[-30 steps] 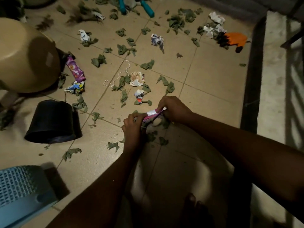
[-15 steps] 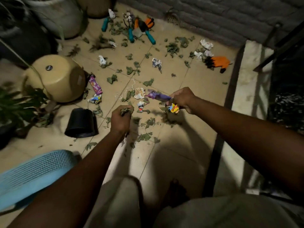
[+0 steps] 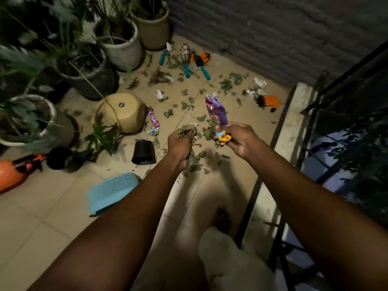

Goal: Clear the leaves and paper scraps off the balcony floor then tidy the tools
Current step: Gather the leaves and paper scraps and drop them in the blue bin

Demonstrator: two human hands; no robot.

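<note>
My left hand (image 3: 180,143) grips a bunch of dry green leaves (image 3: 187,130) above the tiled floor. My right hand (image 3: 237,137) holds a purple wrapper (image 3: 217,111) that sticks upward, plus a crumpled yellow and blue scrap (image 3: 223,139). More leaves (image 3: 227,84) and white paper scraps (image 3: 258,83) are scattered over the tiles ahead. Teal-handled garden tools (image 3: 196,67) lie by the far wall. An orange and black glove (image 3: 268,101) lies at the right. Another purple wrapper (image 3: 153,118) lies beside the tipped tan pot.
A tan pot (image 3: 122,112) and a small black pot (image 3: 144,152) lie tipped on the floor. Potted plants (image 3: 117,38) crowd the left and back. A blue basket (image 3: 112,190) and an orange sprayer (image 3: 12,171) sit at the left. A railing (image 3: 327,114) runs along the right.
Both hands have lifted off the floor with the gathered leaves and wrappers. The view has risen and pulled back, and the purple wrapper now points upward.
</note>
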